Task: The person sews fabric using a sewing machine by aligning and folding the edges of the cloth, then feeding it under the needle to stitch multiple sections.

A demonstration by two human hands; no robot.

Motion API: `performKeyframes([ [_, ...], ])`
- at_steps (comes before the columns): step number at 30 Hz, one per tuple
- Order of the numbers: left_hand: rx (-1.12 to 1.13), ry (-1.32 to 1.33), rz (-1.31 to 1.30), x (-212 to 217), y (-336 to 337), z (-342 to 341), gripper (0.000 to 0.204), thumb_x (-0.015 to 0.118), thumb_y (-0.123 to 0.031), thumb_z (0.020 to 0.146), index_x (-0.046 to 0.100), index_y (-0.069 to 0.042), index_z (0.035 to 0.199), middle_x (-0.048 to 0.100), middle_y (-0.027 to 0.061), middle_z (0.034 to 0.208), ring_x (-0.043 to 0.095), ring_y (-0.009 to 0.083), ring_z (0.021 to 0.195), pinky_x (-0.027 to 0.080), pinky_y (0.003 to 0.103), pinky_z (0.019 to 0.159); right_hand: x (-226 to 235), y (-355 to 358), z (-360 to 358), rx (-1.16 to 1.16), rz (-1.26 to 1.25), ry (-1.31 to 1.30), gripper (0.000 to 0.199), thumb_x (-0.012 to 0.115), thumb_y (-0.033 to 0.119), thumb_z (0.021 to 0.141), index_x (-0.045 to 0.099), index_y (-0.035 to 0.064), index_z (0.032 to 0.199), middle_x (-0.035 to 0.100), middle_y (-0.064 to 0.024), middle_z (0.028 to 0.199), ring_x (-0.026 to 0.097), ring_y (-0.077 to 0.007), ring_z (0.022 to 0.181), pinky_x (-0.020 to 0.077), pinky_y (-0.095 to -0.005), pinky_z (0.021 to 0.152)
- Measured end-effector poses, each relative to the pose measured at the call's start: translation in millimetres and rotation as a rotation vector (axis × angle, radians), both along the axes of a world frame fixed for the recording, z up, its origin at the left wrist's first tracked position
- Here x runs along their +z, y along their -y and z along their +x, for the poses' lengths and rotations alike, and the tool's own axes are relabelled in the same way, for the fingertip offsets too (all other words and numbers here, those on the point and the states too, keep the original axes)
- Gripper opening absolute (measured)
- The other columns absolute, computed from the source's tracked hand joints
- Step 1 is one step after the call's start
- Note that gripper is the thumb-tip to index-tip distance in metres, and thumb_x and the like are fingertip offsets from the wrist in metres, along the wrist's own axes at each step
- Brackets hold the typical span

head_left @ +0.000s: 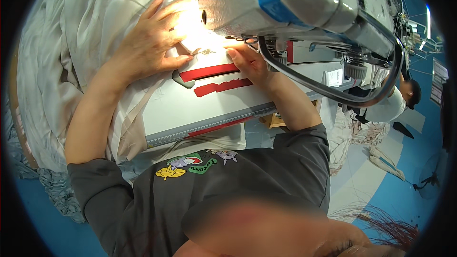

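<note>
Pale, thin fabric (100, 0) is heaped on the left and runs up to the lit area by the needle of the sewing machine (295, 0). My left hand (150, 45) lies flat on this fabric, fingers spread, its fingertips partly washed out by the glare. On the machine bed to the right, my right hand (254, 64) rests with thumb and forefinger stretched toward the bright fabric edge. The machine head hides part of that hand. Glare also hides the needle and presser foot. Between the hands is a red strip (209, 72) on the bed.
A bent metal bar (342, 96) curves out from the machine head near my right forearm. The white table (190, 114) has a ruler (209, 126) along its front edge. At the far right another person (390, 102) is beside more piled cloth (369, 133). Grey ruffled fabric (57, 192) hangs lower left.
</note>
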State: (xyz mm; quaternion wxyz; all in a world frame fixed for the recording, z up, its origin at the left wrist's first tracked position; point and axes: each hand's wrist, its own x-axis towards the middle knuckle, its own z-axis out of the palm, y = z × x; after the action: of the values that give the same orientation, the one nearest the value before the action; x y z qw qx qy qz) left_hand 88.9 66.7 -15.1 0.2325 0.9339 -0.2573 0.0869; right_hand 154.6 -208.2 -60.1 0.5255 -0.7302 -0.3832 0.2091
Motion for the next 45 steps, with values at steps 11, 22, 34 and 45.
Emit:
performKeyframes([
  [11,0.059,0.131,0.043,-8.4,-9.7,-6.1,0.044,0.067,-0.038,0.078,0.062,-0.006,0.108,0.051,0.0100,0.130,0.040,0.0270,0.128,0.025,0.046,0.111,27.1,-14.7,0.8,-0.220,-0.145,0.575,0.018,0.075,0.011,0.068,0.064,0.0102,0.083,0.062,-0.0087,0.075,0.060,-0.0300,0.069,0.0505,-0.0358,0.060],
  [22,0.827,-0.031,0.402,-3.4,-117.6,-174.5,0.043,0.063,-0.033,0.087,0.057,-0.001,0.115,0.064,0.0161,0.107,0.063,0.0366,0.092,0.049,0.041,0.077,-25.2,-16.5,-201.1,0.362,-0.388,-0.596,0.067,0.073,0.043,0.075,0.055,-0.0023,0.120,0.062,-0.0180,0.114,0.059,-0.0313,0.104,0.0452,-0.0375,0.092],
  [34,0.788,-0.350,0.044,34.1,-70.5,-170.8,0.057,0.067,-0.030,0.082,0.049,-0.014,0.134,0.065,0.0166,0.097,0.063,0.0298,0.085,0.047,0.037,0.075,93.9,5.5,-173.7,0.477,0.118,-0.867,0.052,0.061,0.037,0.090,0.052,-0.0011,0.125,0.055,-0.0136,0.125,0.049,-0.0231,0.119,0.0365,-0.0354,0.102],
  [45,0.220,-0.048,-0.168,27.4,34.9,-108.9,0.055,0.064,-0.008,0.079,0.051,-0.010,0.132,0.041,0.0099,0.143,0.033,0.0295,0.135,0.024,0.040,0.112,59.1,39.0,-100.3,-0.392,-0.037,0.153,0.023,0.067,0.004,0.075,0.068,0.0090,0.097,0.067,-0.0090,0.084,0.064,-0.0285,0.078,0.0505,-0.0341,0.070],
])
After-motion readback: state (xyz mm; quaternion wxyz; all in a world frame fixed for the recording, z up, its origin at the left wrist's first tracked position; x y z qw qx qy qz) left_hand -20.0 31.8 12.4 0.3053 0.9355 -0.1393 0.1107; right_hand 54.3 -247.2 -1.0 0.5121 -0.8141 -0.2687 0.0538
